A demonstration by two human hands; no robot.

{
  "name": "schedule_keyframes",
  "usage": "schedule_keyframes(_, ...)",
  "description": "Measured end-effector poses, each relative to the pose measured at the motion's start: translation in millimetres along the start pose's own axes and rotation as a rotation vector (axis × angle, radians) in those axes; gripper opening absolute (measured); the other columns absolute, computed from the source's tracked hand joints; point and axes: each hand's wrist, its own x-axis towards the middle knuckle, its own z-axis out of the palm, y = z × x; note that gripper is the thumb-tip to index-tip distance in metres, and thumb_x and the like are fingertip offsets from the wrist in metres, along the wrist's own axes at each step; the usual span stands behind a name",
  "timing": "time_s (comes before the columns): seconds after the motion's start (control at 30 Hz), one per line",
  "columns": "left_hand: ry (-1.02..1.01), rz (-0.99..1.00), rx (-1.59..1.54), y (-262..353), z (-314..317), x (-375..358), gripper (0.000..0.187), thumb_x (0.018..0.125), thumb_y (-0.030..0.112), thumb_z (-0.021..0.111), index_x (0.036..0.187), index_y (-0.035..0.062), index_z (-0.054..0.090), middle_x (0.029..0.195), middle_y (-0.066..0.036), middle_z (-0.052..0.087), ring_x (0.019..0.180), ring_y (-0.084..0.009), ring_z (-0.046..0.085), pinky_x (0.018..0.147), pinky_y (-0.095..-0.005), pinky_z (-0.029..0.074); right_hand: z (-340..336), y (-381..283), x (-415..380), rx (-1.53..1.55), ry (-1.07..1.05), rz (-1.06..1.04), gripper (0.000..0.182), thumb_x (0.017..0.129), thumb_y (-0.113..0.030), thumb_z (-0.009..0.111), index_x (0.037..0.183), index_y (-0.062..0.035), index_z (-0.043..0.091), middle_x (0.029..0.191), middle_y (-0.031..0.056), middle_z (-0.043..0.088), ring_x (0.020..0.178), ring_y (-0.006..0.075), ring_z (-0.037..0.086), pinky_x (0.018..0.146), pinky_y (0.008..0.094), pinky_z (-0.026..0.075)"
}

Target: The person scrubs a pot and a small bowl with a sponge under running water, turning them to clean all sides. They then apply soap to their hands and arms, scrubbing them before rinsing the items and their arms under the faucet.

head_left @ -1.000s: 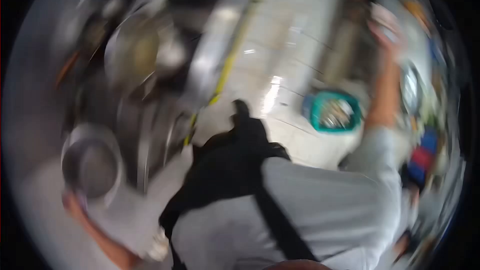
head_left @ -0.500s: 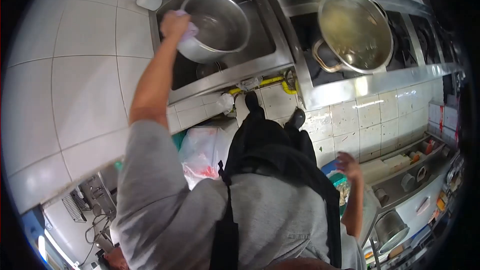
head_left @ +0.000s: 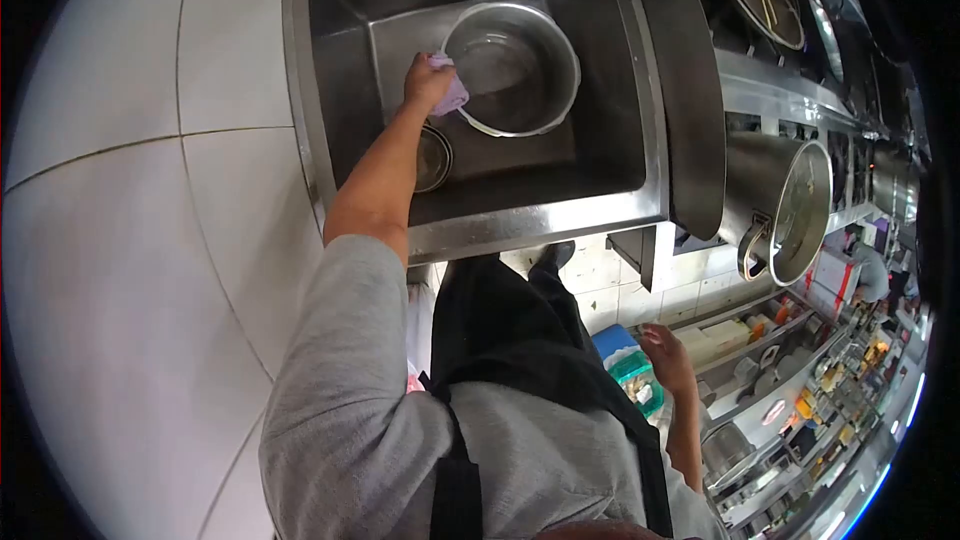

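Note:
A wide metal pot is down in the stainless steel sink, its opening facing up. At its left rim my left hand is closed on a folded lilac cloth, gripping the pot's edge through it. Partly behind my left forearm lies a small round metal dish on the sink floor. My right hand hangs at my right side with fingers loosely apart, holding nothing; beyond it is a green-rimmed basket.
Right of the sink, a large pot with a side handle stands on the stove. Another pan with long thin sticks in it sits farther back. White tiles cover the left side. A person is visible far right.
My left hand has lowered the pot from the sink's upper level toward its floor. The view has shifted, showing more of the sink. My right hand still hangs at my side.

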Motion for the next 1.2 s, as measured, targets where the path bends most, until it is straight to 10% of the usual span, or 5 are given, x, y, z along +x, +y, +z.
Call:
schedule_keyframes(0.4, 0.408, 0.431, 0.289, 111, -203, -230, 0.043, 0.076, 0.0, 0.065, 0.118, 0.0063, 0.068, 0.115, -0.017, 0.063, 0.116, -0.0383, 0.056, 0.101, -0.0513, 0.044, 60, -378, 118, -0.128, -0.229, -0.705, 0.048, 0.1, -0.023, 0.069, 0.14, -0.0001, 0.058, 0.122, 0.0089, 0.069, 0.106, 0.0153, 0.066, 0.093, 0.0313, 0.053)
schedule_keyframes(0.53, 0.275, 0.256, 0.471, 47, -194, -318, 0.046, 0.083, 0.018, 0.073, 0.128, 0.0095, 0.067, 0.134, -0.022, 0.054, 0.129, -0.0456, 0.045, 0.11, -0.0609, 0.034, 74, -508, 235, -0.011, -0.3, -0.712, 0.054, 0.103, -0.043, 0.063, 0.137, -0.0016, 0.06, 0.112, 0.0063, 0.068, 0.092, 0.0144, 0.066, 0.079, 0.0299, 0.054)
schedule_keyframes(0.67, 0.121, 0.09, 0.5, 59, -199, -344, 0.052, 0.086, 0.029, 0.077, 0.132, 0.0085, 0.064, 0.143, -0.022, 0.051, 0.139, -0.0489, 0.038, 0.117, -0.0629, 0.026, 101, -634, 430, 0.06, 0.169, -0.82, 0.045, 0.102, -0.043, 0.055, 0.101, -0.0016, 0.072, 0.087, 0.0228, 0.073, 0.086, 0.0389, 0.073, 0.078, 0.0458, 0.056)
schedule_keyframes(1.0, 0.385, 0.06, 0.453, 92, -196, -344, 0.028, 0.091, 0.015, 0.073, 0.117, 0.0065, 0.07, 0.132, -0.018, 0.061, 0.132, -0.0413, 0.049, 0.112, -0.0553, 0.038, 49, -684, 385, -0.483, 0.286, -0.871, 0.039, 0.092, -0.037, 0.058, 0.101, -0.0046, 0.078, 0.1, 0.0247, 0.075, 0.101, 0.041, 0.072, 0.093, 0.0495, 0.056)
schedule_keyframes(1.2, 0.356, 0.254, 0.161, 159, -182, -234, 0.031, 0.093, 0.011, 0.072, 0.124, 0.0061, 0.069, 0.132, -0.017, 0.063, 0.124, -0.0322, 0.06, 0.107, -0.0435, 0.046, -113, -669, 408, -0.946, 0.453, -1.003, 0.053, 0.086, -0.02, 0.063, 0.139, -0.0153, 0.063, 0.12, 0.0226, 0.072, 0.109, 0.0366, 0.07, 0.099, 0.0439, 0.053)
